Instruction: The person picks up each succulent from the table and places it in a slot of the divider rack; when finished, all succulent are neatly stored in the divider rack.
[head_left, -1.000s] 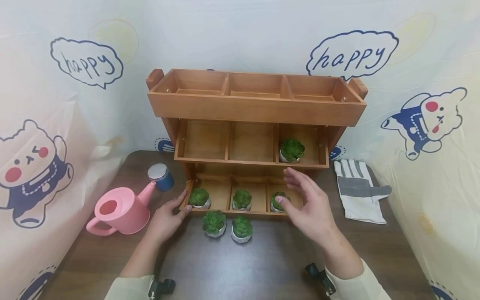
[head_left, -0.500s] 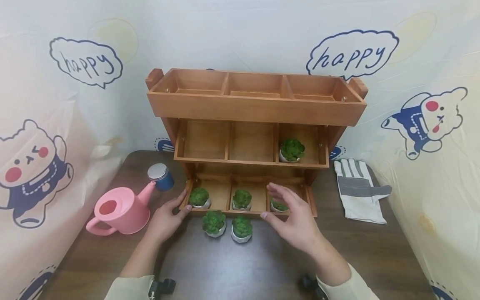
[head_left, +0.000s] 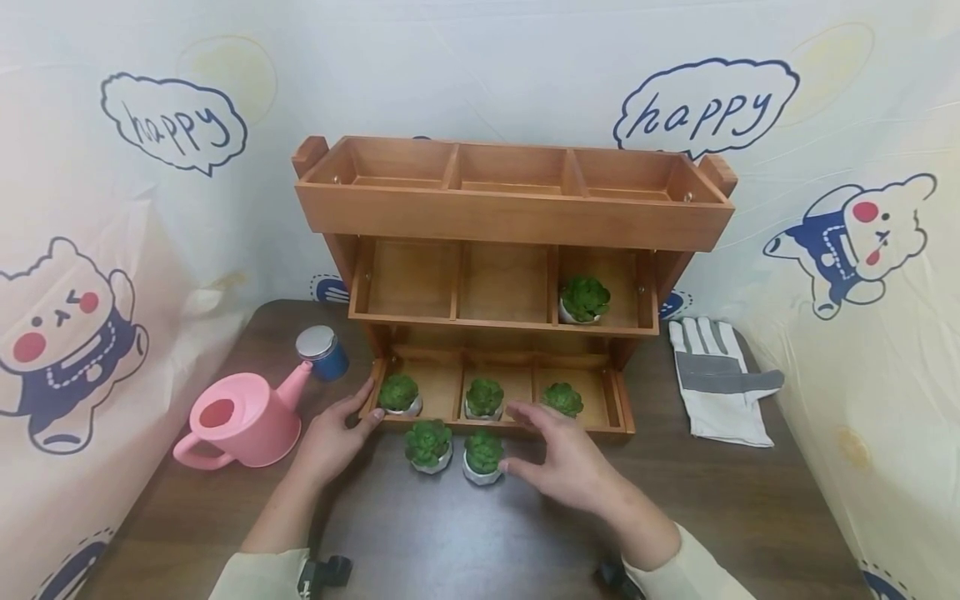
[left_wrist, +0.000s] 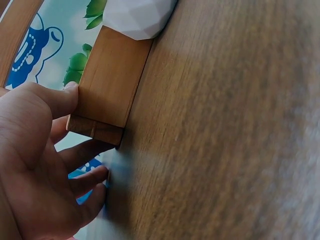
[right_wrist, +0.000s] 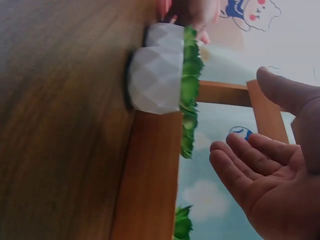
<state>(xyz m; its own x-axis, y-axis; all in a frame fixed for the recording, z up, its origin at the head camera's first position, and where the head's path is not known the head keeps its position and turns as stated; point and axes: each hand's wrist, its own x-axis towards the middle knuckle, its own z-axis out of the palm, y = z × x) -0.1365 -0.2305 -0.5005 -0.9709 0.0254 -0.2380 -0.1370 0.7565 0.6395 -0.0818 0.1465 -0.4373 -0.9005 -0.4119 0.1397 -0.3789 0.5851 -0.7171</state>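
Note:
A three-tier wooden shelf [head_left: 517, 218] stands at the back of the table. My left hand [head_left: 330, 442] grips the left corner of its bottom tier, with the thumb [left_wrist: 65, 100] on the front board and fingers around the end. Two potted succulents, one on the left [head_left: 429, 447] and one on the right [head_left: 483, 457], sit on the table before the shelf. My right hand [head_left: 566, 462] is beside the right one, thumb and fingers spread around its near side, holding nothing. The right wrist view shows that palm [right_wrist: 270, 195] facing the white faceted pot [right_wrist: 156, 80].
Each bottom compartment holds a succulent: left [head_left: 400, 393], middle [head_left: 484, 397] and right [head_left: 562, 400]. Another succulent [head_left: 585, 300] sits in the middle tier's right compartment. A pink watering can [head_left: 247, 425] and blue tin [head_left: 322, 354] stand left; a glove [head_left: 720, 383] lies right.
My right hand has moved left and down, from over the bottom tier's right compartment to beside the right-hand front succulent. My left hand has stayed on the shelf corner.

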